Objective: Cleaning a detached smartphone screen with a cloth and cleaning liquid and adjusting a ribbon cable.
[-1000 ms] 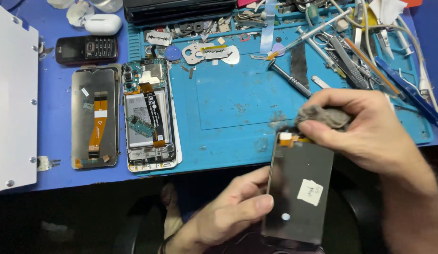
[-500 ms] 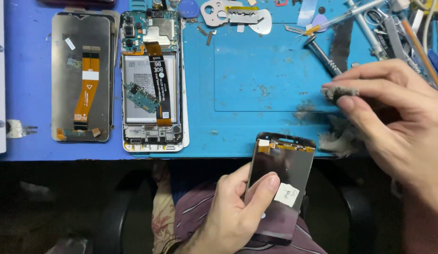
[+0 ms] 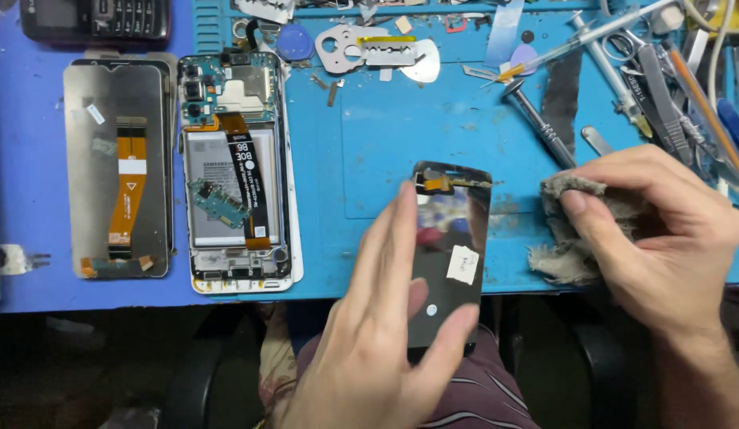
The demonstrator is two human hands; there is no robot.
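Note:
My left hand (image 3: 377, 334) holds a dark phone screen panel (image 3: 453, 238) upright at the table's front edge, fingers around its lower half. The panel has an orange flex strip at its top and a small white sticker on its back. My right hand (image 3: 663, 230) is closed on a wad of grey cloth (image 3: 572, 230) that rests on the blue mat (image 3: 401, 143) just right of the panel. The cloth and the panel are a little apart.
An opened phone body (image 3: 238, 171) with battery and boards lies at the left, beside another screen panel (image 3: 119, 171) with an orange flex. A dark keypad phone (image 3: 95, 17) sits top left. Screwdrivers, tweezers (image 3: 663, 79) and metal parts crowd the back right.
My left hand has lifted the screen panel up over the mat's front edge. My right hand has drawn the cloth in closer to the panel. The view has shifted closer.

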